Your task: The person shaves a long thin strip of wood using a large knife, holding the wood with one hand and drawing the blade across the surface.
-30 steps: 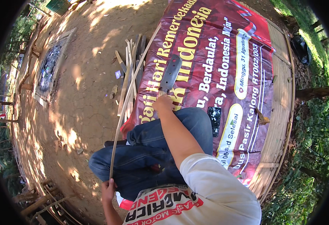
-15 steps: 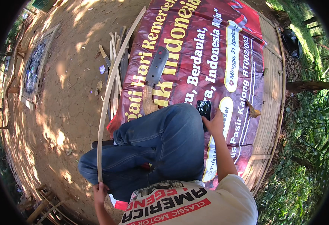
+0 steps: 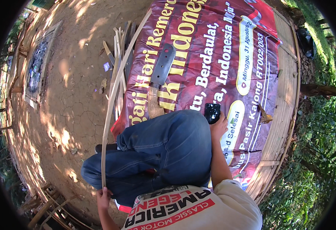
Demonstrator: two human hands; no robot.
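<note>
Beside two knees (image 3: 190, 128), left fingers (image 3: 105, 192) clamp one strip (image 3: 110, 103), right fingers (image 3: 222, 122) one phone (image 3: 212, 112).

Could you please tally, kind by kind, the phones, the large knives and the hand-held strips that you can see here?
Phones: 1, the black phone in the right hand
Large knives: 1, the large knife lying on the banner
Hand-held strips: 1, the long pale strip in the left hand
Total: 3
</note>
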